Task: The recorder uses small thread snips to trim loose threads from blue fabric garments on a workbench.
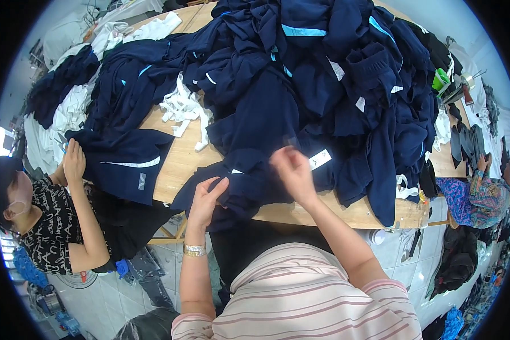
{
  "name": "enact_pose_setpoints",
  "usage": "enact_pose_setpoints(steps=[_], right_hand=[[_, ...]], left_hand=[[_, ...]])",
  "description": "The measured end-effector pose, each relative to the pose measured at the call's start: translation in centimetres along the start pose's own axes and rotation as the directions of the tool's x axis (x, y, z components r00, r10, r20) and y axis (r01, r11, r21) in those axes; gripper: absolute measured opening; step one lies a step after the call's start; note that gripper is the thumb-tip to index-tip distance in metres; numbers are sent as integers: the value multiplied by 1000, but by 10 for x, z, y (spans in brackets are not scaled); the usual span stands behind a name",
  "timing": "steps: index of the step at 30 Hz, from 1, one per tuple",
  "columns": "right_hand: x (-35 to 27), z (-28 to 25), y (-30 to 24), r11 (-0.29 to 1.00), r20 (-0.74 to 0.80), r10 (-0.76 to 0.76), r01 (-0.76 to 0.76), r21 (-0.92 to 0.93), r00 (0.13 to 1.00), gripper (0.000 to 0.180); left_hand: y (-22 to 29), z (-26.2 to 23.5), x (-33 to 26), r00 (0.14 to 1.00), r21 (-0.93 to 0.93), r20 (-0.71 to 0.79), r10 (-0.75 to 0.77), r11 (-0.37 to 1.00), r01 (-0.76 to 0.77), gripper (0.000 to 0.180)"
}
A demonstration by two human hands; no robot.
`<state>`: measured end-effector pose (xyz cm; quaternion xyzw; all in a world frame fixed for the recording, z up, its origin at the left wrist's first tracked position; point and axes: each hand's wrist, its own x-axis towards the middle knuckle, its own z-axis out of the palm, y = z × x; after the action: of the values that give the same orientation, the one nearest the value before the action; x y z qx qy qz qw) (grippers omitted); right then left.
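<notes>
A dark navy garment [241, 192] lies bunched at the table's near edge in front of me. My left hand [205, 203] is curled at its left side, with fabric between the thumb and the fingers. To the right, my right hand [294, 175] is raised over the cloth, its fingertips smeared by motion; whether they hold anything does not show. Just beside that hand, a white tag [319, 160] with a small dark mark rests on navy cloth. A small white strip [237, 171] shows on the garment between my hands.
A big heap of navy garments [317, 73] with light-blue trim covers the wooden table [173, 158]. White tape strips [182, 107] lie tangled at left. A co-worker [51, 215] handles a navy piece [124, 164] there; another person [476, 195] sits far right, near scissors [467, 94].
</notes>
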<state>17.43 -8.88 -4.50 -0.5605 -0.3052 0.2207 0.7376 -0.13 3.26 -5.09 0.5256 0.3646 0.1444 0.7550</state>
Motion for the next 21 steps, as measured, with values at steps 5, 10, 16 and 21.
enact_pose_setpoints(steps=[5, 10, 16, 21], right_hand=[[-6, 11, 21, 866, 335, -67, 221, -448, 940, 26], [10, 7, 27, 970, 138, 124, -91, -226, 983, 18], [5, -4, 19, 976, 255, 210, -186, -117, 944, 22], [2, -2, 35, 938, 412, 181, -31, -344, 893, 20]], left_hand=[[-2, -1, 4, 1000, -4, 24, -11, 1000, 11, 28], [-2, -4, 3, 1000, -6, -2, -11, 1000, 11, 29], [-3, -8, 5, 999, -16, 3, -32, 999, 32, 31], [0, -8, 6, 995, 141, -96, -29, 989, 42, 36]])
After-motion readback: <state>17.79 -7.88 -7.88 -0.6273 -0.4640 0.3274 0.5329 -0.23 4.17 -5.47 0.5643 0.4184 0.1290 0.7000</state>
